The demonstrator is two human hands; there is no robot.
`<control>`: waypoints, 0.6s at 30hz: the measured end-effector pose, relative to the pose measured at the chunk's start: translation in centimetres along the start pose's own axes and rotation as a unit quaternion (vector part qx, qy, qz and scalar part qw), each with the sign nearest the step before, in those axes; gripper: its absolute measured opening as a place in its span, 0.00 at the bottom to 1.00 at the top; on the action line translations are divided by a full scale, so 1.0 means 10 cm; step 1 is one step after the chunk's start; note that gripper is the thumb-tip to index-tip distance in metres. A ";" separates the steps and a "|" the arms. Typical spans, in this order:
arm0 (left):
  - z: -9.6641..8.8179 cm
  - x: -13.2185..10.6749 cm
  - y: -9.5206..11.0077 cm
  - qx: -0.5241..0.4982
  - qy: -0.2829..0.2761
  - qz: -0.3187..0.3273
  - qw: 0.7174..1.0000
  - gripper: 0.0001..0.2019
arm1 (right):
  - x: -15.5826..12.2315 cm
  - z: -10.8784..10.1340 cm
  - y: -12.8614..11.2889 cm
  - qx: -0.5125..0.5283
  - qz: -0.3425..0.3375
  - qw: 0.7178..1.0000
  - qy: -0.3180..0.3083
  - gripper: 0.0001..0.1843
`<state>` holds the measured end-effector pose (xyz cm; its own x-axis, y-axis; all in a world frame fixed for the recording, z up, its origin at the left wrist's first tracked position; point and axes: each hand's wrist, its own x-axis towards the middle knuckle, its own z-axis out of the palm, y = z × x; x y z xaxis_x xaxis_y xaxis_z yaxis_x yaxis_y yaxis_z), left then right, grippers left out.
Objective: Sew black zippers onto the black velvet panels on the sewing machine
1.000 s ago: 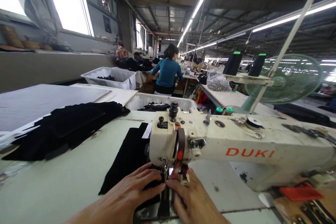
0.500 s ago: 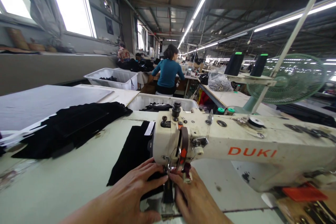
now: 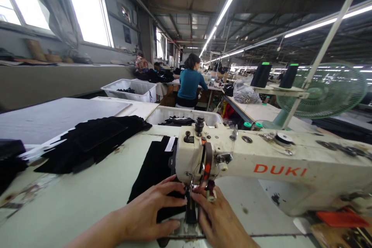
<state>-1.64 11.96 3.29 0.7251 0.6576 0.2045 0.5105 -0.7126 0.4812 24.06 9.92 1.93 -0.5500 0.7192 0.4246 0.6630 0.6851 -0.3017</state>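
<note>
A piece of black fabric (image 3: 149,166) lies flat on the sewing machine bed, with a narrow black strip of it (image 3: 191,211) running under the presser foot (image 3: 191,192). My left hand (image 3: 157,209) rests on the fabric to the left of the foot, fingers spread and fingertips close to the needle area. On the right side of the strip, my right hand (image 3: 213,211) has its fingers bent and close together, with the index fingertip against the fabric by the foot. The cream sewing machine (image 3: 247,162) marked DUKI partly covers the fabric. A white label (image 3: 170,144) lies on its far end.
A pile of black cut pieces (image 3: 95,141) lies on the left of the table, with another dark pile (image 3: 10,162) at the edge. White bins (image 3: 154,114) stand behind. Thread cones (image 3: 260,75) and a green fan (image 3: 322,91) are on the right. A person in blue (image 3: 188,84) sits ahead.
The view has shifted slightly, moving the scene rightward and bringing more of the dark pile at the left edge into sight. Both hands stay by the presser foot, with the fabric barely changed.
</note>
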 end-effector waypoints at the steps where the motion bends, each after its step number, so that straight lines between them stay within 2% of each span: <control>1: 0.00 0.01 -0.04 -0.011 0.019 -0.001 1.000 0.18 | 0.00 0.00 0.00 0.000 -0.001 1.000 0.002 0.26; 2: 0.00 0.03 -0.07 -0.011 0.040 -0.008 0.999 0.15 | 0.00 0.01 0.00 0.002 -0.001 1.000 0.000 0.26; 4: -0.02 0.08 -0.14 0.018 0.075 -0.034 0.996 0.17 | 0.00 0.02 0.01 0.006 -0.002 1.000 -0.008 0.26; 7: -0.03 0.14 -0.21 0.083 0.068 -0.052 0.993 0.21 | 0.00 0.00 0.03 0.004 -0.003 1.000 0.011 0.26; 9: -0.01 0.13 -0.17 0.124 0.063 -0.069 0.988 0.23 | 0.01 -0.06 0.02 -0.008 -0.006 0.999 0.038 0.25; 11: 0.06 0.06 -0.03 0.163 0.071 -0.103 0.979 0.23 | 0.02 -0.12 -0.06 -0.036 -0.026 0.996 0.073 0.24; 14: 0.18 -0.15 0.35 0.212 0.081 -0.144 0.963 0.25 | 0.00 -0.09 -0.31 -0.085 -0.060 0.988 0.118 0.20; 16: 0.23 -0.35 0.61 0.221 0.064 -0.122 0.966 0.22 | -0.05 0.04 -0.50 -0.110 -0.074 0.979 0.155 0.15; 18: 0.20 -0.55 0.74 0.186 0.031 -0.077 0.979 0.16 | -0.16 0.19 -0.60 -0.154 -0.117 0.961 0.200 0.16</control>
<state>-0.91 2.55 4.03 0.6037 0.7689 0.2106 0.7522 -0.6369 0.1694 20.01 4.88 1.45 -0.5038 0.4064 0.7623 0.6984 0.7110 0.0824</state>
